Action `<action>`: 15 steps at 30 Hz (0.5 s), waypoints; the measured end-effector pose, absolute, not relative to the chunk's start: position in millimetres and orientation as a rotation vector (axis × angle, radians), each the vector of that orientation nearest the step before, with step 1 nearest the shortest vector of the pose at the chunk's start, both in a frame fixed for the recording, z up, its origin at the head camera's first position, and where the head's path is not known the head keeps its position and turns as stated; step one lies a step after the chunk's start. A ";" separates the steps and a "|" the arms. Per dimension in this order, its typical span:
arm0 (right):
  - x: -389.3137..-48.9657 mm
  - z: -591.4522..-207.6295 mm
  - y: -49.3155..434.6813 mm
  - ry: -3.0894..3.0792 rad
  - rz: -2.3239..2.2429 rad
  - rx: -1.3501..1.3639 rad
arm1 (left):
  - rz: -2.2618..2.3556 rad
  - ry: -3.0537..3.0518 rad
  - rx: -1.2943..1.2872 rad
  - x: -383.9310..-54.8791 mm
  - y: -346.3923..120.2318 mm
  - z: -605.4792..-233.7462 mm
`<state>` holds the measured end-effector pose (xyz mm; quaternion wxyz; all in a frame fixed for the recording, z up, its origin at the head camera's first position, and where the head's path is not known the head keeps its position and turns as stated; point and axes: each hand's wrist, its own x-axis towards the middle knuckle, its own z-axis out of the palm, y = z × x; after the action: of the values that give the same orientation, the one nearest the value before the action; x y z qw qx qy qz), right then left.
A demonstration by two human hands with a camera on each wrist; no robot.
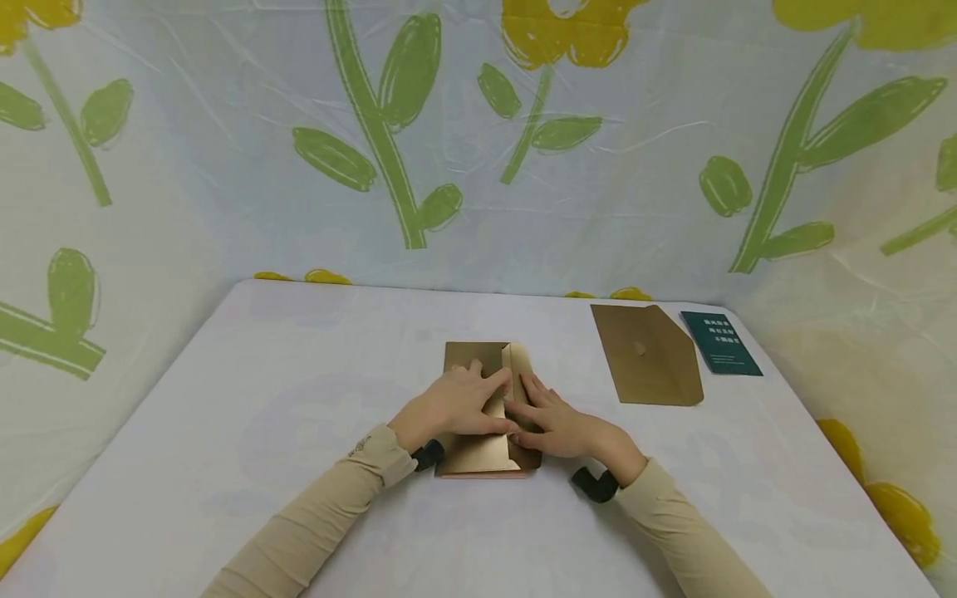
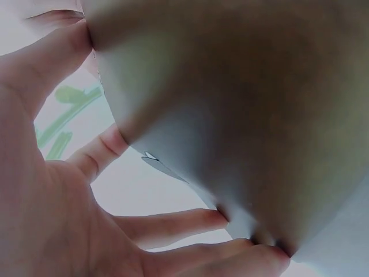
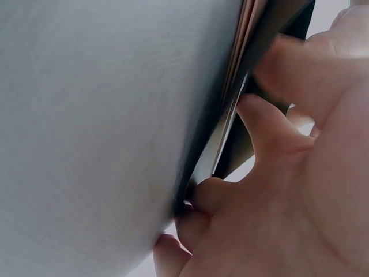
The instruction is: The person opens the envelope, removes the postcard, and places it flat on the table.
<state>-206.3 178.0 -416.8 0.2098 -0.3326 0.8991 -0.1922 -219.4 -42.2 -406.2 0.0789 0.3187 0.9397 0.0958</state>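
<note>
A shiny gold-brown envelope (image 1: pixel 471 461) lies on the white table in front of me, its long flap (image 1: pixel 518 359) folded over along the right side. My left hand (image 1: pixel 459 403) rests on it from the left with fingers spread, the thumb reaching toward the flap's edge. In the left wrist view those straight fingertips press against the envelope's surface (image 2: pixel 271 115). From the right, my right hand (image 1: pixel 564 428) lays its fingertips on the flap. The right wrist view shows its fingers (image 3: pixel 265 118) along the folded edge, where thin layers show.
A flat brown envelope (image 1: pixel 654 365) with its pointed flap out lies at the back right. Beside it is a dark green card (image 1: pixel 721 343) with white print. Flower-patterned cloth (image 1: pixel 598 224) stands around the white table (image 1: pixel 321 357).
</note>
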 end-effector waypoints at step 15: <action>-205.6 -416.2 176.7 2.523 -0.573 -0.921 | 0.022 2.800 0.797 -208.2 -47.3 -410.3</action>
<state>-205.6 176.7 -416.2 0.1964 -0.3289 0.9008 -0.2046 -208.2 -47.3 -410.3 0.1150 0.2721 0.9554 0.0076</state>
